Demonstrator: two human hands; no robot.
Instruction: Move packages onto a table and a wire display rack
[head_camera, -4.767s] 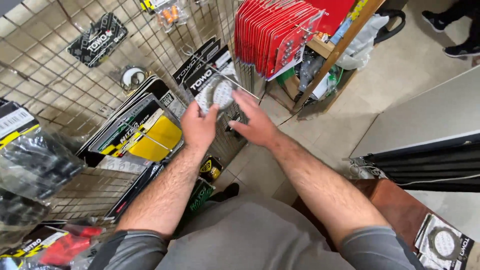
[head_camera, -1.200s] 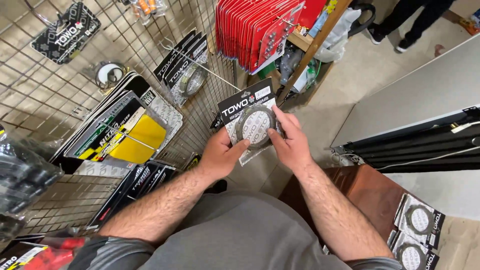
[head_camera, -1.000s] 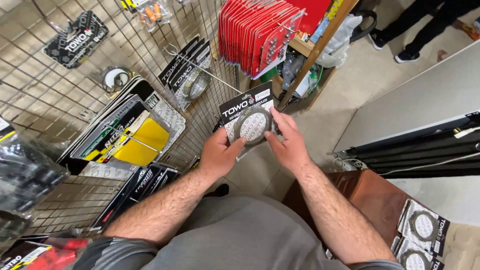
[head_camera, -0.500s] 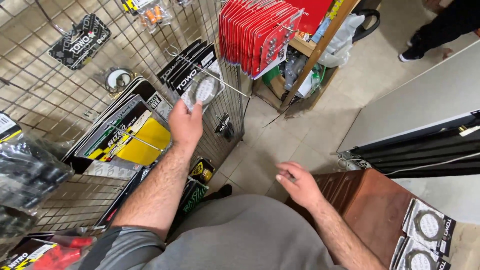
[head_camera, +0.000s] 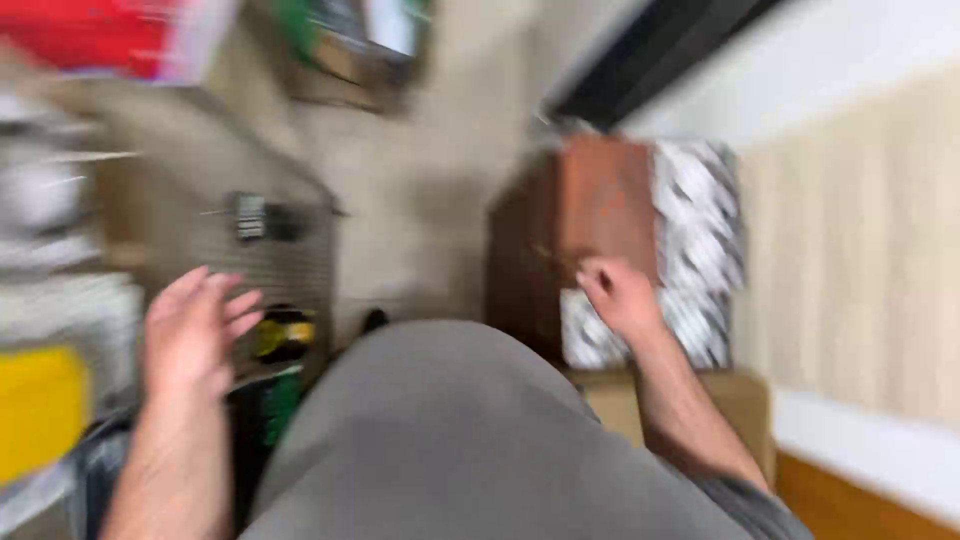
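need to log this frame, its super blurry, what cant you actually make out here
Head view, all smeared by motion blur:
- Right hand: over the black-and-white packets on the brown box; touching or gripping cannot be told.
- Packets: contents and print unreadable.
- Left hand: fingers spread, apparently empty; palm side hidden.
- Wire rack: hanging items are only dark and yellow smudges.
- Yellow item: cut off by left edge.

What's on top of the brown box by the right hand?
Black-and-white packages lie stacked on the brown box, with the right hand reaching onto them. Blur hides their detail, and whatever lies beneath the packages is covered.
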